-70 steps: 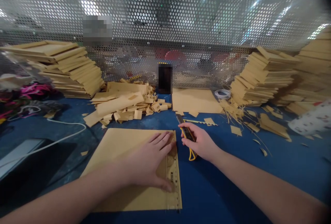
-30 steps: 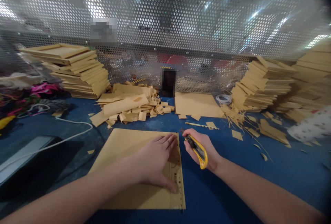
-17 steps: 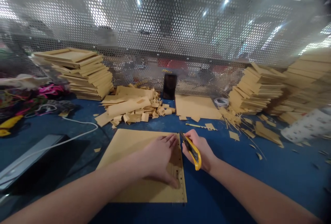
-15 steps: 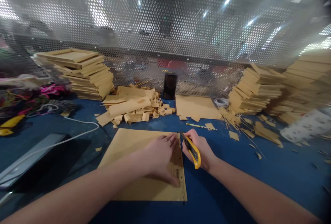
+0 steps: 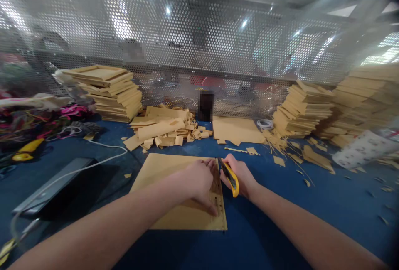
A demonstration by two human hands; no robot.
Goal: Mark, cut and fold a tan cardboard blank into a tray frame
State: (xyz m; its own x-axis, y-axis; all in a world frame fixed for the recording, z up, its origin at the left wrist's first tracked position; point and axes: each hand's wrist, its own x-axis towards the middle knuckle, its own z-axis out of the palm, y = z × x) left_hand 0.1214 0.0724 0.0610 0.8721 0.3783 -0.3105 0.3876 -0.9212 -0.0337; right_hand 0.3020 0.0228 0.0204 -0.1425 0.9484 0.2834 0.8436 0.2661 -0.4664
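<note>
Two hands are at work on my brown cardboard sheet (image 5: 168, 187), which lies flat on the blue desk (image 5: 280, 203) just in front of me. My left hand (image 5: 199, 180) presses spread-fingered on a clear ruler (image 5: 218, 203) along the sheet's right edge. My right hand (image 5: 241, 176) is clenched around a yellow utility knife (image 5: 230, 176), its tip at the ruler's far end.

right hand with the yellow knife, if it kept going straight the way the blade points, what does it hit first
The right hand points the yellow knife away, up the ruler edge. Past the sheet's far corner lies bare blue mat, then probably the small offcuts; depth is unclear.
</note>
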